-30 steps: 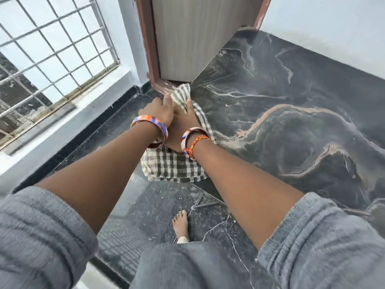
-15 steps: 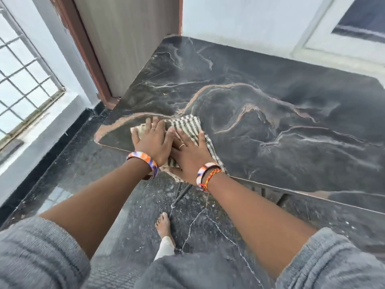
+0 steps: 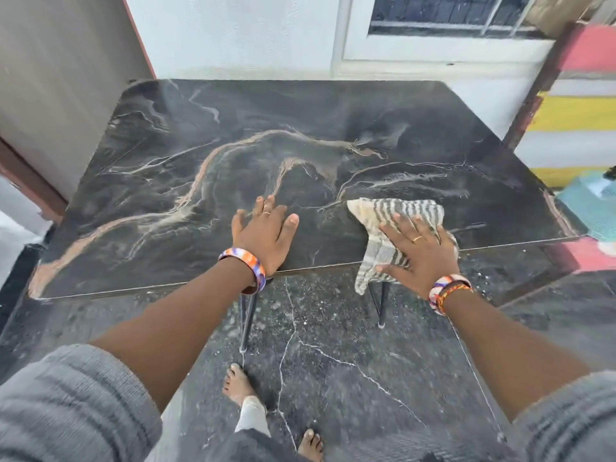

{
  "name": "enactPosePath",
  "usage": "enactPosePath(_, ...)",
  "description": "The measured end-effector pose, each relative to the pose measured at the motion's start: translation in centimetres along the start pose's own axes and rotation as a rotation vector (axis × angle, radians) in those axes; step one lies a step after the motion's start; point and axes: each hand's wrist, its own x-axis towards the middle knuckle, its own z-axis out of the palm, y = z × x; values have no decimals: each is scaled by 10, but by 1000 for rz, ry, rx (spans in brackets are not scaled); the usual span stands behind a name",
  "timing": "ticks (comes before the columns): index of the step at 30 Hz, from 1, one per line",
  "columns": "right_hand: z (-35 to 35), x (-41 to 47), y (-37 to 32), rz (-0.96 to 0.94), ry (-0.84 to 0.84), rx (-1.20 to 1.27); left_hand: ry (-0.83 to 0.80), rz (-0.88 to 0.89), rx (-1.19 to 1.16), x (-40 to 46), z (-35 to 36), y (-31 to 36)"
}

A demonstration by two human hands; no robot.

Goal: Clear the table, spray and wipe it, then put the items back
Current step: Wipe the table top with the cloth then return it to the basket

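Black marble-patterned table (image 3: 333, 128) fills the middle of the view, standing on dark speckled floor (image 3: 333, 361) against a white wall. On its near right edge the right hand (image 3: 423, 251) lies flat with fingers spread, pressing the striped cloth (image 3: 400, 211), whose lower corner hangs over the near edge. The left hand (image 3: 266, 235) rests flat and open on bare tabletop just left of the cloth, holding nothing. A door (image 3: 60, 78) stands close to the far left corner, and a colourful striped surface (image 3: 573, 115) sits beside the right edge. Bare feet stand below the near edge by thin black table legs.
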Motion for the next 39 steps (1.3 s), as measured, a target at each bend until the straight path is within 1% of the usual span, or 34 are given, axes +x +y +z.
enactPosePath(3,2,-4,-17,39,-17,2,20,-51,-20,1,-5,-17)
enactPosePath(6,-3,-6,-55,-9,-35,31,43,-87,-23,1,-11,-31)
enactPosePath(13,-13,12,-214,-418,-43,174,146,-200,-30,-14,-35,-67)
enactPosePath(15,-17,19,-246,-530,-55,210,169,-259,-22,-21,-43,-83)
enactPosePath(17,-19,25,-259,-554,-71,249,171,-303,-14,-25,-47,-95)
enactPosePath(20,-17,29,-261,-452,-44,282,186,-342,-4,-27,-53,-108)
enactPosePath(24,-16,43,-240,-161,-27,301,186,-325,2,-24,-55,-109)
enactPosePath(26,-17,51,-230,-51,-41,298,175,-303,11,-23,-53,-108)
enactPosePath(29,-17,60,-232,-17,-58,269,185,-294,3,-19,-51,-110)
enactPosePath(32,-19,65,-243,-96,-65,228,182,-305,-23,-10,-52,-116)
enactPosePath(34,-22,71,-253,-190,-63,218,186,-309,-42,3,-57,-123)
enactPosePath(36,-26,80,-269,-323,-65,203,217,-319,-80,23,-67,-132)
enactPosePath(39,-28,100,-312,-573,-68,148,275,-372,-123,57,-92,-160)
